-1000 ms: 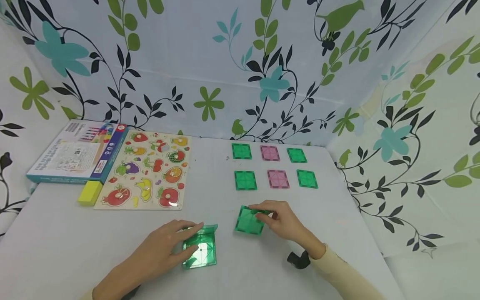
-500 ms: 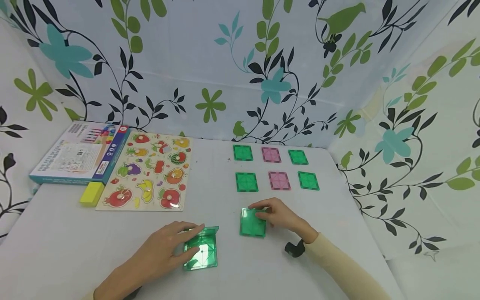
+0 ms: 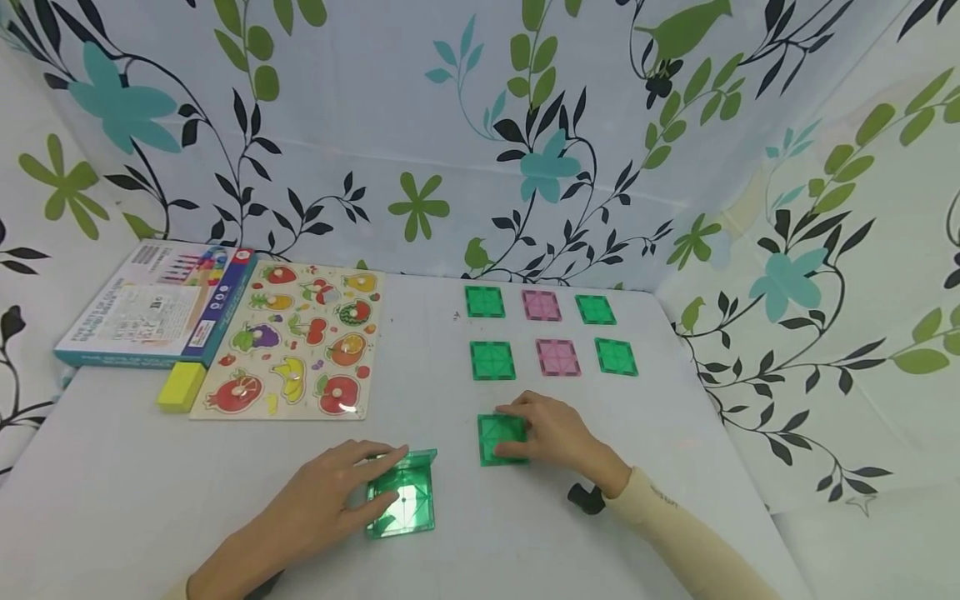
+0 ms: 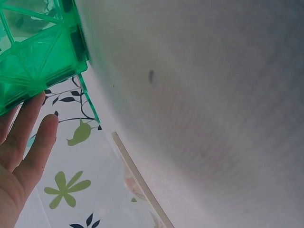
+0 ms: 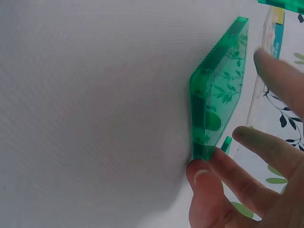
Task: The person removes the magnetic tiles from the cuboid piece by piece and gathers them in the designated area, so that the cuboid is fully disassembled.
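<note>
My left hand [image 3: 333, 492] lies over the left side of a translucent green square tile [image 3: 412, 512], with fingers extended toward a narrow raised green piece [image 3: 422, 457] along its far edge. In the left wrist view its fingertips [image 4: 40, 111] are beside the green tile, mostly straight. My right hand [image 3: 558, 433] reaches over another green square tile [image 3: 495, 429] at the front centre. From the right wrist view, two fingers touch a corner of this green tile [image 5: 221, 90], while two other digits are spread apart from it. The hand hides the tile's right side in the head view.
Beyond the hands lie two rows of tiles, green [image 3: 492, 360] and pink [image 3: 557, 357]. A fruit puzzle board [image 3: 300, 292], a flat box [image 3: 150, 304] and a yellow block [image 3: 180, 387] are at the left. Patterned cloth [image 3: 337, 125] backs the white table.
My right hand has turned the green tile straighter, and its thumb has moved left over the tile. The left hand and its green pieces look unmoved.
</note>
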`<state>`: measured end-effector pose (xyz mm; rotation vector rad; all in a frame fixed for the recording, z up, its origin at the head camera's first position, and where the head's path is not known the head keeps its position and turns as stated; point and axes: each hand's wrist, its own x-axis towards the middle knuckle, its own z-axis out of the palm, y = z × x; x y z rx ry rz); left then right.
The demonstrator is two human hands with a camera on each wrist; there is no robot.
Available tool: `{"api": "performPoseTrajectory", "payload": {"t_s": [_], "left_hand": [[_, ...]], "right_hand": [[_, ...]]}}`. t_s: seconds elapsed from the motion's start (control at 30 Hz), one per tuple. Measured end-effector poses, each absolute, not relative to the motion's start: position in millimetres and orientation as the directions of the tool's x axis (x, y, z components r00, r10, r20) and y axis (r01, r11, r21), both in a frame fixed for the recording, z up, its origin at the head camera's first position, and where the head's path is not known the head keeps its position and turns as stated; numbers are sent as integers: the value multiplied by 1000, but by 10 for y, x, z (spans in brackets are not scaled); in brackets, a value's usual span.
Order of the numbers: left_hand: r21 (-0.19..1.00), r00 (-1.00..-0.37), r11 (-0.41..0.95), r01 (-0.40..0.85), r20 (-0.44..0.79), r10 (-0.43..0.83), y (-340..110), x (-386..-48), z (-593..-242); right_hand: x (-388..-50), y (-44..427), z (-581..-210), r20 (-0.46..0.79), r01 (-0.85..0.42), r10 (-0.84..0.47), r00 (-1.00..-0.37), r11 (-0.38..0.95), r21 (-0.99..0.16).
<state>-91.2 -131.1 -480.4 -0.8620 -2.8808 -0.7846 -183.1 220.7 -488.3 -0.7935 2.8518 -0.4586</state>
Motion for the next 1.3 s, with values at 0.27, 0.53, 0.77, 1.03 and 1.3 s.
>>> {"api": "performPoseTrajectory", "payload": {"t_s": [0.27,0.53,0.77,1.03,1.3], "left_hand": [[457,-846,719,523,177,503,-1315,-924,-4813],[462,-850,723,515,162,502,-1315,-927,-4805],[466,-853,723,510,166,495,-1308,-917,-4804],[454,-851,727,516,175,495,-1307,-908,-4812],[447,-860,738,505,187,475,-1295,-903,-4835]], "right_hand": [[-1774,2190,-4903,-42,-513,-535,-844,827,-229],[-1738,2174,-4904,0,-542,-554,-832,814,-210],[-1729,2175,-4910,-15,-541,-554,-832,818,-196],[-1685,2066,-4824,79,-555,-557,-827,788,-267],[-1568,1659,-4691,265,-703,-684,-680,506,-499]]}}
